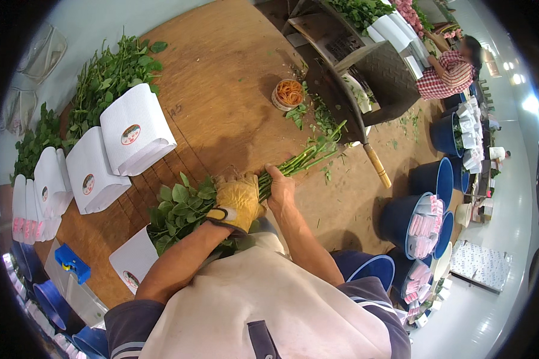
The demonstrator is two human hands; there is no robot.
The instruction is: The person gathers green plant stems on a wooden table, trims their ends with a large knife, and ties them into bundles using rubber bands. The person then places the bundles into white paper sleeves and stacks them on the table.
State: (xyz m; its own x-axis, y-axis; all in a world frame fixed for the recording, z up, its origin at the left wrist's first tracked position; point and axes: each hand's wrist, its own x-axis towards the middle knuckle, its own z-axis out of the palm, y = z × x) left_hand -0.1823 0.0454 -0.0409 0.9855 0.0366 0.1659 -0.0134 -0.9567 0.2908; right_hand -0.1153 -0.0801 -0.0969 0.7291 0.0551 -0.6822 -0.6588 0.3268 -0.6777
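Observation:
A bunch of leafy flower stems (307, 158) lies across me, gripped by both hands near the wooden table's edge. My left hand (237, 199), in a yellow work glove, is closed around the stems where the leaves (184, 204) begin. Just beyond it, my bare right hand (280, 188) grasps the stripped lower stems, thumb on top. The cut ends point away to the upper right. At the other end, a white corrugated wrap (134, 258) with a round sticker shows partly behind my left forearm; the flower heads are hidden.
Several wrapped bunches (137, 130) lie left on the wooden table (215, 58). A tub of rubber bands (289, 94) stands near a long lever blade with a wooden handle (377, 166). A blue tape dispenser (72, 264) sits lower left. Blue buckets (397, 220) and a person (451, 72) are right.

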